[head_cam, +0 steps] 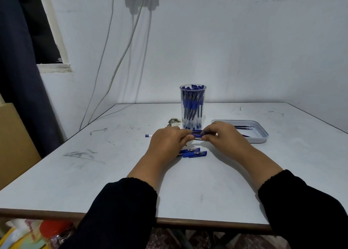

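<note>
Dim, bluish light (soft shadows) — edges w/ wide-angle bend.

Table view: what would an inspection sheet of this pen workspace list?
Surface: white table, scuffed with dark marks.
Job's things: pen held above the table; cup full of pens; two pens lying near; tray holding refills.
Clutter: crumpled scrap beside the cup.
Hands: left hand and right hand both pinch the pen.
Cables: cables hang down the wall.
Surroundings: dark curtain at left.

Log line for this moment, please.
left hand: grips pen | right hand: grips pen | cup: behind hands | tray: refills inside | two pens: on table
</note>
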Available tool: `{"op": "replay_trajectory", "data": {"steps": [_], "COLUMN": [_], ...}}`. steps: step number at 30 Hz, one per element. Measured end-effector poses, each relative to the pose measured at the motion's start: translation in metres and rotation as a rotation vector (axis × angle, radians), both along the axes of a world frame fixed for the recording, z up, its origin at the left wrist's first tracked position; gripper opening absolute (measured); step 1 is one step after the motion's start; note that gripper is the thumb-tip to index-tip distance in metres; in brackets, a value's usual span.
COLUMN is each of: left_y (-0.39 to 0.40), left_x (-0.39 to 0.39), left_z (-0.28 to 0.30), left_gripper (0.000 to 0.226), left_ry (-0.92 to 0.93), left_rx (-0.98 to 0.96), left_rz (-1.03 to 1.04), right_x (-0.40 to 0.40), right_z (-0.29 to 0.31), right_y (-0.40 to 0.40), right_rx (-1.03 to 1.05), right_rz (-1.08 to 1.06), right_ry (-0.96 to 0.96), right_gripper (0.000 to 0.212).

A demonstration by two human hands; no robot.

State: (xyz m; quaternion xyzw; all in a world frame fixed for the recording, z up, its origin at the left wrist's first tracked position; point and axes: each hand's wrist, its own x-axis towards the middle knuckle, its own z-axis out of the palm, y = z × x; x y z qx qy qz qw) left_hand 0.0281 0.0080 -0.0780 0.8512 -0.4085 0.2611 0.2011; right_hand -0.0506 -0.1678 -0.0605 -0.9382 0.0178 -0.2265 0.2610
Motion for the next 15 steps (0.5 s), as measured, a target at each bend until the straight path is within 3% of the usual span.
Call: {"op": "replay_trajectory", "data": {"steps": [7, 15], "left_y": [0.0008, 0.0005], "left_x": [0.001, -0.0003], "left_z": [0.0003, 0.0007], "left_gripper": [0.024, 0.019], "left_ry": [-0.058, -0.035], "left_rx": [-0.078, -0.096], "left_rz": [0.067, 0.049], "right_x": [-0.0011, -0.0019], "right_z": [-0.0093, -0.0087], "right_y": [-0.0089, -0.006], "right_rx": [-0.111, -0.255], "right_rz": [-0.161, -0.139], "right_ry": [-0.005, 0.021], "right_gripper": [0.006, 0.01]}}
